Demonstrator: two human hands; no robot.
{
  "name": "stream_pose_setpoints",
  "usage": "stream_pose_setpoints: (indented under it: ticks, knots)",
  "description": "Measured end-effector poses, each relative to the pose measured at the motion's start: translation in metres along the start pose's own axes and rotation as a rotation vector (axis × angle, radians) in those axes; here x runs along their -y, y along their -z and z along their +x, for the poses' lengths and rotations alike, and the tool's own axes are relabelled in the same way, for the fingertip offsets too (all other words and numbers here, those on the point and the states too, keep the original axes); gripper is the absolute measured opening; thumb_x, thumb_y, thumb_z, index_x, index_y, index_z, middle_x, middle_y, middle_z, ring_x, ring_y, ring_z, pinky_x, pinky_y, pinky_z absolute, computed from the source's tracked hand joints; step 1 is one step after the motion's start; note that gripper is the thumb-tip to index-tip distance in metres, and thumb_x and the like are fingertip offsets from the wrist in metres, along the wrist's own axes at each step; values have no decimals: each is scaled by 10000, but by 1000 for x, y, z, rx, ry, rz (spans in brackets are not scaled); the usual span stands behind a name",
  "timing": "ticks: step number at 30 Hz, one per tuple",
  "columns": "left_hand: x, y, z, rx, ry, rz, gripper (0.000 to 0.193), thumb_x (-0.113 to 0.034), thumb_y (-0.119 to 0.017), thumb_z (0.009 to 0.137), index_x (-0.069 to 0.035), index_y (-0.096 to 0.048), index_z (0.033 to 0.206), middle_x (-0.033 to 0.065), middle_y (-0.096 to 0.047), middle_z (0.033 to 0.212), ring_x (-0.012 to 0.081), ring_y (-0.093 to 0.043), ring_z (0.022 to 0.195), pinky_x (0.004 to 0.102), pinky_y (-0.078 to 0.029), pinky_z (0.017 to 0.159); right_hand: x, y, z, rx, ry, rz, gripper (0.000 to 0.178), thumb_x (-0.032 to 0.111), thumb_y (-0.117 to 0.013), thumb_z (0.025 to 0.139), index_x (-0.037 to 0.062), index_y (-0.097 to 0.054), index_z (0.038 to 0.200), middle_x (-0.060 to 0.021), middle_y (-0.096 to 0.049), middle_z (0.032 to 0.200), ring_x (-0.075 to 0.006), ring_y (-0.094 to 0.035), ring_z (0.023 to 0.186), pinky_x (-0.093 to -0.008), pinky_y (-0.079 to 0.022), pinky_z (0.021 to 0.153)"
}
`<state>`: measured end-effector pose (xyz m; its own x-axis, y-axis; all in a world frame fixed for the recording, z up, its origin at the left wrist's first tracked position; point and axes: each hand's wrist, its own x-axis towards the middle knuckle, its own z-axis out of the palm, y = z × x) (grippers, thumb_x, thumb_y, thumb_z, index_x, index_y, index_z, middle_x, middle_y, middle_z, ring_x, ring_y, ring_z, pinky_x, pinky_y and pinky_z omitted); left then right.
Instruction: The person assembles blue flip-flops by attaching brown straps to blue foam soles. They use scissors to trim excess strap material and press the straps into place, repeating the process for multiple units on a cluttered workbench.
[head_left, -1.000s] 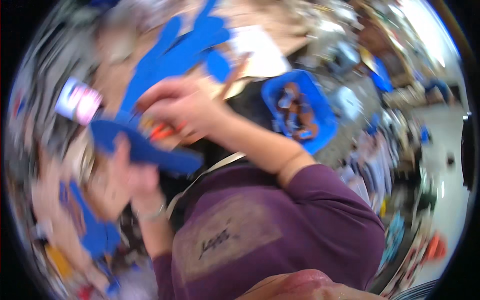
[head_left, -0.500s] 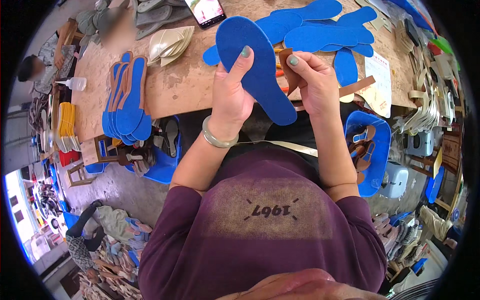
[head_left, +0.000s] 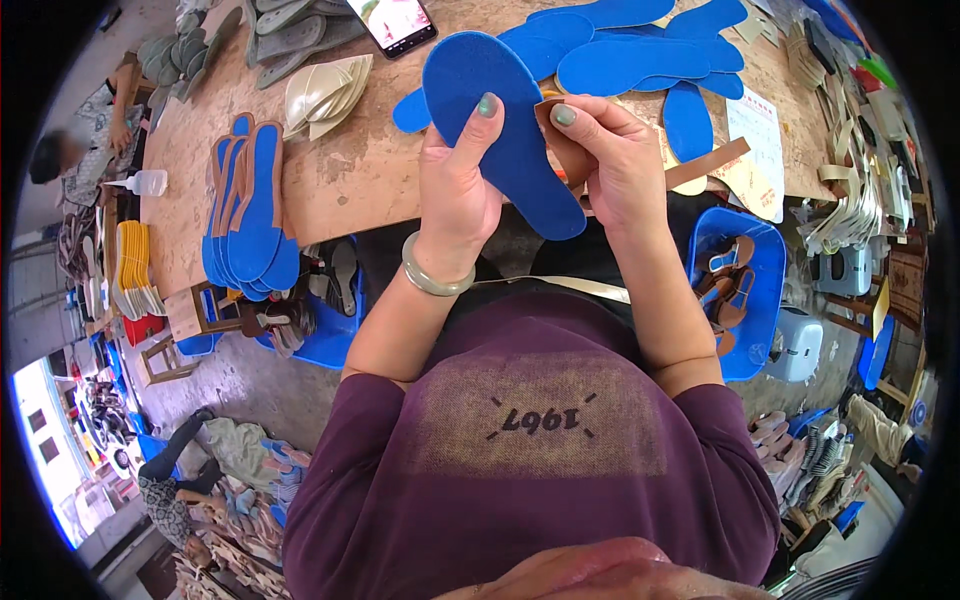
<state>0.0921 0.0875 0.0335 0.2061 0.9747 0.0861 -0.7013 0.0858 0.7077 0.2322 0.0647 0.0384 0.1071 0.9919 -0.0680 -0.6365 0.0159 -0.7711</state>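
A blue insole (head_left: 490,100) is gripped in my left hand (head_left: 458,185), thumb on its face, raised above the bench edge. My right hand (head_left: 620,160) pinches a brown leather strip (head_left: 567,145) against the insole's right edge. A length of brown strip (head_left: 708,163) sticks out past my right hand. Several loose blue insoles (head_left: 630,65) lie on the bench beyond my hands. To the left, a fanned stack of blue insoles with brown edging (head_left: 255,205) overhangs the bench's near edge.
The wooden bench (head_left: 350,190) holds a phone (head_left: 393,22), cream curved pieces (head_left: 325,95), grey soles (head_left: 300,30), a white squeeze bottle (head_left: 148,183) and a paper sheet (head_left: 755,140). A blue bin (head_left: 770,290) with brown shoe parts stands at right. Another person (head_left: 95,125) is at far left.
The brown strip has come in closer against the insole's edge, with my right hand shifting slightly left. My left hand keeps its hold. The whole view has shifted a little.
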Motion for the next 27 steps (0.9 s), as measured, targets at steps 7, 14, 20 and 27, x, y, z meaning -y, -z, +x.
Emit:
stream_pose_setpoints:
  ticks: [7,14,20,27]
  knots:
    - [1,-1,0,8,-5,1,164,-142,-588,928,-84,-593,1081,25,-645,1000,125,-617,925,281,-499,827,-1,-2,-1,-4,26,-22,123,37,-675,838,-28,-687,941,-84,-683,882,-120,-645,774,-226,-536,693]
    - [3,-2,0,37,-9,-46,171,-141,-583,929,-79,-585,1088,29,-640,1010,131,-611,923,296,-496,832,1,-5,-4,-5,31,-79,118,41,-676,837,-18,-695,938,-72,-683,871,-104,-637,766,-207,-522,686]
    - [11,1,-2,38,9,22,251,-157,-584,914,-60,-555,1145,47,-623,1051,182,-601,944,343,-488,860,7,-2,-9,-10,56,-155,140,94,-655,840,10,-670,950,-41,-651,820,-84,-575,648,-200,-458,561]
    - [6,-13,-2,-97,-58,188,459,-303,-614,895,90,-551,1122,175,-586,1095,265,-587,1012,415,-476,893,30,0,-12,104,11,48,129,20,-722,769,19,-624,852,-62,-661,796,-104,-628,681,-213,-505,568]
